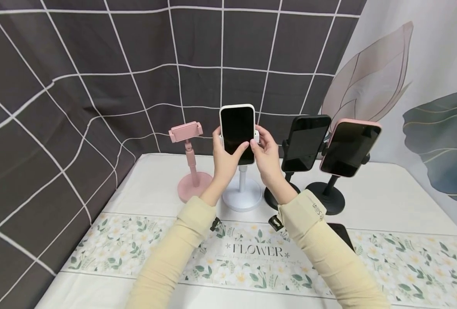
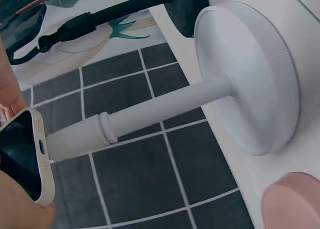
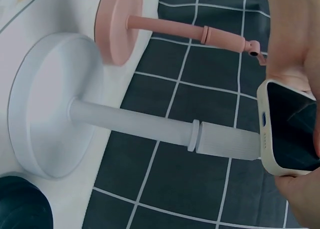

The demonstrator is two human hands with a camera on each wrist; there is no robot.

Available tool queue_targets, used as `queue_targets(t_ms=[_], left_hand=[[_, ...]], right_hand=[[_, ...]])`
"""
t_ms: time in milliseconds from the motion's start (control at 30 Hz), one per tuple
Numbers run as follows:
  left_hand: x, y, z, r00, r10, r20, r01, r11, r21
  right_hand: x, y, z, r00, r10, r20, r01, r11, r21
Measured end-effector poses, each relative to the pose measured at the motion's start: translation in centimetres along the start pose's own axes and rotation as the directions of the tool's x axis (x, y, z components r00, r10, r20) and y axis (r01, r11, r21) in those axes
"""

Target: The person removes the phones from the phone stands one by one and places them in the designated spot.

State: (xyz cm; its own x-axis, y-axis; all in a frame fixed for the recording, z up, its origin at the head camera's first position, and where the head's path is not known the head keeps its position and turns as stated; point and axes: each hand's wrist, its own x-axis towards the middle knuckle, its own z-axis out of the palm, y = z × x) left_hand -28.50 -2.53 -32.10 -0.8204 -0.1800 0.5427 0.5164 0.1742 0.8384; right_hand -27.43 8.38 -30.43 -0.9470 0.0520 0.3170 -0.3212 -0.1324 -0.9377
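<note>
A phone in a white case (image 1: 237,124) stands upright, screen toward me, at the top of a white phone stand (image 1: 242,197). My left hand (image 1: 225,165) grips its left side, thumb across the lower screen and fingers reaching behind. On the other side my right hand (image 1: 268,161) holds the phone and the white clamp, its thumb on the lower right of the screen. Both thumbs nearly meet there. From below, the right wrist view shows the phone's bottom edge (image 3: 267,134) close over the stand's ribbed collar (image 3: 227,140). The fingers behind the phone are mostly hidden.
To the left stands a pink phone stand (image 1: 191,161) with its holder bare. At right, two black stands carry a black phone (image 1: 306,143) and a pink-cased phone (image 1: 350,150). A dark flat device (image 1: 342,236) lies partly behind my right sleeve. A grid-patterned cloth (image 1: 197,38) hangs behind.
</note>
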Motion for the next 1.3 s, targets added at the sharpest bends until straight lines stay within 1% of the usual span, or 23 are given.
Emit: queue_targets(t_ms=[167, 400, 467, 633, 733, 833, 1000, 1067, 1200, 1300], left_hand=[[-0.3, 1.2, 0.1, 1.0, 0.02, 0.005, -0.02, 1.0, -0.002], [-1.6, 2.5, -0.3, 1.0, 0.029, 0.008, -0.029, 0.999, -0.029], [-2.1, 2.9, -0.5, 1.0, 0.029, 0.006, -0.028, 0.999, -0.029], [-3.5, 4.1, -1.0, 0.999, 0.034, 0.016, -0.034, 0.999, -0.036], [-4.5, 4.8, -1.3, 0.999, 0.027, 0.033, -0.025, 0.998, -0.054], [-5.5, 5.6, -1.6, 0.999, 0.009, 0.054, -0.005, 0.998, -0.068], [-7.5, 6.9, -1.9, 0.996, -0.005, 0.089, 0.013, 0.996, -0.083], [-8.3, 7.4, -2.0, 0.995, -0.011, 0.101, 0.02, 0.996, -0.089], [-9.6, 8.3, -2.0, 0.991, -0.008, 0.132, 0.023, 0.994, -0.108], [-10.3, 8.6, -1.9, 0.984, 0.004, 0.177, 0.023, 0.989, -0.147]], right_hand=[[-0.6, -0.9, -0.2, 0.999, -0.022, -0.029, 0.022, 1.0, 0.011], [-2.3, -1.6, -0.7, 0.999, -0.041, 0.001, 0.042, 0.999, -0.025], [-2.8, -1.8, -0.7, 0.999, -0.049, -0.002, 0.049, 0.999, -0.021], [-4.4, -2.2, -0.7, 0.998, -0.065, -0.015, 0.065, 0.998, 0.001], [-5.6, -2.7, -0.8, 0.996, -0.088, -0.026, 0.087, 0.996, -0.01], [-7.0, -3.1, -0.8, 0.993, -0.11, -0.043, 0.109, 0.993, -0.04], [-9.3, -3.7, -1.3, 0.992, -0.111, -0.065, 0.106, 0.991, -0.084], [-10.2, -3.9, -1.6, 0.99, -0.125, -0.072, 0.116, 0.987, -0.108], [-11.8, -4.6, -2.2, 0.984, -0.161, -0.077, 0.148, 0.978, -0.146], [-12.5, -5.0, -2.8, 0.983, -0.165, -0.077, 0.151, 0.975, -0.164]])
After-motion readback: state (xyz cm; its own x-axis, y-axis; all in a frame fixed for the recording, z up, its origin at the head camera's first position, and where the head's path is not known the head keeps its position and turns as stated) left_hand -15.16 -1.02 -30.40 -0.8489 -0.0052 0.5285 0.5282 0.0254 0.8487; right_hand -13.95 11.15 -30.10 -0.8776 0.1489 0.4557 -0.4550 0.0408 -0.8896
